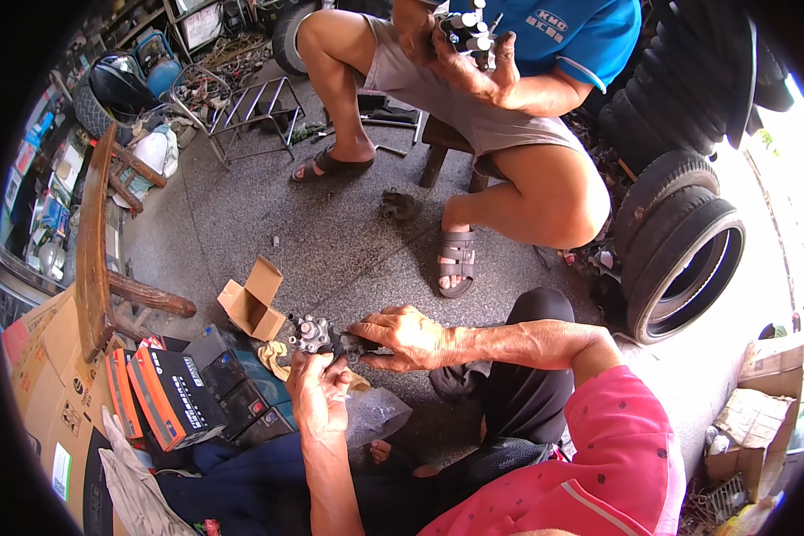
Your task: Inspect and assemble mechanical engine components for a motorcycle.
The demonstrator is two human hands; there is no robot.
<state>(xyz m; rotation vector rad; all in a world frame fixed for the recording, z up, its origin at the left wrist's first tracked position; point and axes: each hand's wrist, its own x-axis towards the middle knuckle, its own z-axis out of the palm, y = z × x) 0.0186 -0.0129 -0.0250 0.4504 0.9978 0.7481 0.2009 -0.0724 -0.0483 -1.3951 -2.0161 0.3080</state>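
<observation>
My L hand (pixel 320 393) is closed on a metal part (pixel 313 334), silvery and lobed w/ a darker end, held low over the floor (pixel 241 214), front & centre. R hand (pixel 411 338) is at the dark end, thumb & fingers close together; can't tell if it's a firm pinch. Clear plastic bag (pixel 371 415) hangs just below, nr my L wrist.

Floor's grey, speckled, hard, w/ thin seams & bits of debris; a dark lump (pixel 400 205) sits mid-floor. Small open cardboard box (pixel 263 284) just beyond the part, flaps up. To the L: orange & black boxes (pixel 174 397), bigger flattened-looking cartons (pixel 40 393) nr the edge, & a worn wooden bench (pixel 96 246).

Opp. me a co-worker (pixel 590 45) in blue top & sandals sits on a low wooden stool (pixel 442 134), both hands round another metal piece (pixel 464 34). R side: tyres (pixel 645 277) leaning together, more dark tyres (pixel 665 98) stacked behind, bright daylight past them. Torn carton (pixel 768 393) lower R.
</observation>
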